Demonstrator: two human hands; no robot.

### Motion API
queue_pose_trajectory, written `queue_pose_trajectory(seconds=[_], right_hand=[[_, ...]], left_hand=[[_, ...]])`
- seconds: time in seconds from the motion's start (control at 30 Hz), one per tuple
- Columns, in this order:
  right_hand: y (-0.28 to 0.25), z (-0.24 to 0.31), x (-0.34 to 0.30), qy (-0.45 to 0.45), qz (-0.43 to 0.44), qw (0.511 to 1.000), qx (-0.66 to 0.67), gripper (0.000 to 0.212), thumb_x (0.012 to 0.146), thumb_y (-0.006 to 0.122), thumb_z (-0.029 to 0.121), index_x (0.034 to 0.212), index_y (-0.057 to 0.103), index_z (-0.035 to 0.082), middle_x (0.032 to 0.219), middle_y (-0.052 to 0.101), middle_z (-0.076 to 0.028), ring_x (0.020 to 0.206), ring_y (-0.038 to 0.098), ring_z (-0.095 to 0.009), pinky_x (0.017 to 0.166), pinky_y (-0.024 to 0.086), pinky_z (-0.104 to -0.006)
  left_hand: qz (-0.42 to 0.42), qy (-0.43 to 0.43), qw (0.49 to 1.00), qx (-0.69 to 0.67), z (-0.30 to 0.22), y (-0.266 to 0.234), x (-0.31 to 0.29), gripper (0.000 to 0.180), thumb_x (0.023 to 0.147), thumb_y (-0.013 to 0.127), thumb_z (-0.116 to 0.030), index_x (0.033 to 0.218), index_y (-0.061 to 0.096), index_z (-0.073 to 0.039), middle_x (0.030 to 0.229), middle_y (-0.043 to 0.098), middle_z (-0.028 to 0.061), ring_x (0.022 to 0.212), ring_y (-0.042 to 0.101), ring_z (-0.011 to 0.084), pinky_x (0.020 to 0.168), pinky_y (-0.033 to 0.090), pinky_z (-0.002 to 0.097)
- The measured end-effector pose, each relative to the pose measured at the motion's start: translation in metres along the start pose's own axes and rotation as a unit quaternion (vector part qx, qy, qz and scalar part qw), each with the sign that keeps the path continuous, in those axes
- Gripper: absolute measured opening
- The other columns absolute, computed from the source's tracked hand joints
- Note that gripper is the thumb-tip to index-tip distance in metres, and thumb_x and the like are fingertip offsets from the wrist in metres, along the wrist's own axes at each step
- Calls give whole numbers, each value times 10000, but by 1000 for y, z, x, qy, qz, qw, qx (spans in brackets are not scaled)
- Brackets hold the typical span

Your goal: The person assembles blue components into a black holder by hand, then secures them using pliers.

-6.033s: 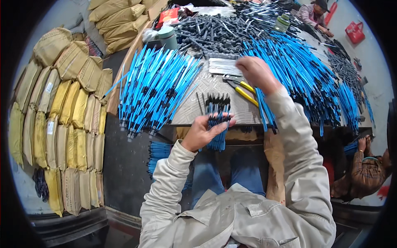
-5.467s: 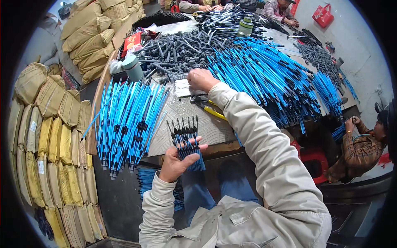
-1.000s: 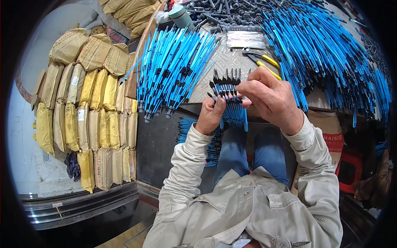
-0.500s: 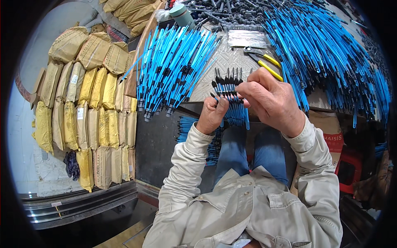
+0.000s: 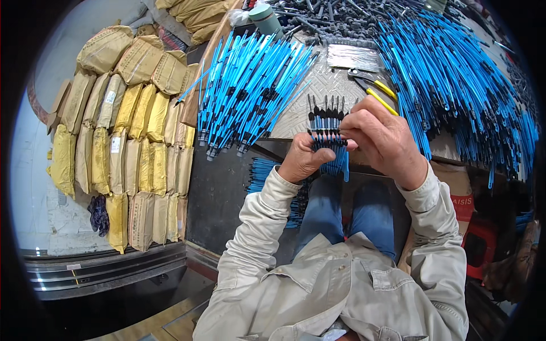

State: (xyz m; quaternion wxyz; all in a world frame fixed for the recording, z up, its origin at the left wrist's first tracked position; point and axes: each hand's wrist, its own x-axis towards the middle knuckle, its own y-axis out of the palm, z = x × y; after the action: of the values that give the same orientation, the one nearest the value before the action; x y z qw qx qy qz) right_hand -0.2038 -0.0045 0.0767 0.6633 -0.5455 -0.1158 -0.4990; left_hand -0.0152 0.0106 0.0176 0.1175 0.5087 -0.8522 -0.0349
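My left hand is closed around the lower part of a bundle of thin blue rods with black tips, its thumb lying across the front. The rods stand upright side by side, tips away from me, with their blue ends hanging down above my knees. At the bundle's right side, my right hand has thumb and fingers pinched together; what lies between them is hidden. Just beyond it lies a pair of cutters with yellow handles. A pack of thin silvery strips rests farther back on the table.
Piles of blue rods lie at the table's left and right. Dark grey parts cover the back, near a green cup. Left, stacked brown and yellow packages line the floor. More blue rods sit below the table edge.
The whole scene has shifted slightly right in the view. My left thumb has come down flatter across the bundle, and the rods stand more evenly. My right hand stays pinched at its right side.
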Motion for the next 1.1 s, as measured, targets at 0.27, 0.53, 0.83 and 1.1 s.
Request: queue_pose_trajectory(seconds=[0.27,0.53,0.83,1.1], right_hand=[[7,-3,3,-17,-15,999,49,147,742,642,22,844,544,61,777,503,-72,618,562,-225,497,445,-311],[2,0,4,4,4,999,54,134,762,635,47,867,552,56,774,496,-81,621,558,-234,512,444,-323],[4,-26,23,-16,-65,998,17,145,773,608,26,915,583,11,776,543,-109,667,545,-257,562,435,-323],[44,-199,65,194,195,928,-250,134,749,581,175,784,646,64,825,626,-145,786,607,-326,680,479,-412]], left_hand=[[20,7,998,65,5,-10,-1,730,745,572,-620,1089,591,24,928,660,83,895,619,137,792,498,256],[-37,-44,998,14,3,-2,-4,774,792,423,-692,1071,603,7,932,657,71,799,617,114,718,506,243],[-2,37,998,44,25,-1,1,349,799,697,-277,1028,647,-17,883,670,29,797,598,75,713,486,232],[-39,-29,998,29,12,9,4,223,772,697,-60,988,671,-9,966,675,65,883,615,107,796,479,256]])
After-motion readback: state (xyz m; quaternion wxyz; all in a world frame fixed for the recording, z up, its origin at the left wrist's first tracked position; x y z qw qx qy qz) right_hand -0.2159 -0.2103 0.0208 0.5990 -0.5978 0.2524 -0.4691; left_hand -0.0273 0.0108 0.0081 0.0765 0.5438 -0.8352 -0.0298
